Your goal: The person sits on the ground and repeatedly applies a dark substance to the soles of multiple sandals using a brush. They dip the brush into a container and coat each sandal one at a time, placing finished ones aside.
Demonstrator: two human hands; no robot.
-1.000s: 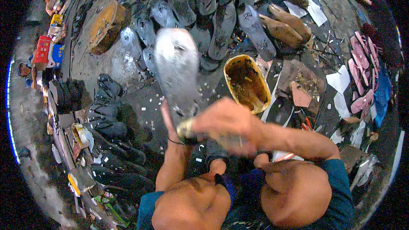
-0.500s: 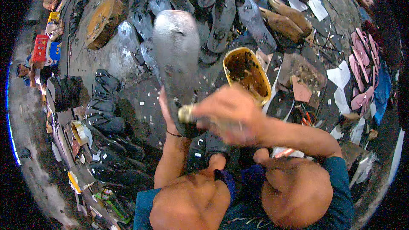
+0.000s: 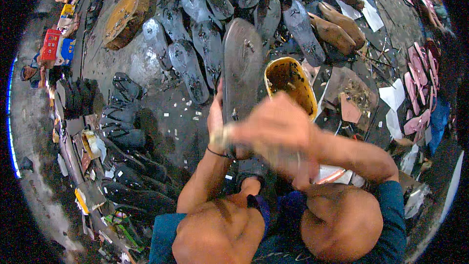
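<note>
My left hand (image 3: 215, 115) is wrapped round the left edge of a dark grey sandal sole (image 3: 242, 63), holding it up lengthwise in front of me. Small dark fittings show near its toe and its heel. Closed and smeared by motion, my right hand (image 3: 278, 124) grips a brush-like tool with a short pale end (image 3: 222, 137). That end is beside the sole's near end, close to my left wrist; whether it touches the sole I cannot tell. Just beyond my right hand stands a yellow tub (image 3: 270, 76) with dark brown residue inside.
Several grey soles (image 3: 188, 68) lie beyond my left hand, near a round wood block (image 3: 124, 19). Wooden shoe lasts (image 3: 337, 34) lie at the far right, pink soles (image 3: 417, 83) farther right. Black sandals (image 3: 122, 132) line the left. Scraps litter the floor.
The sole has moved right and tilted, its glare gone, uncovering grey soles behind it. My left hand has moved right with it; my right hand and the tool's pale end have shifted slightly right.
</note>
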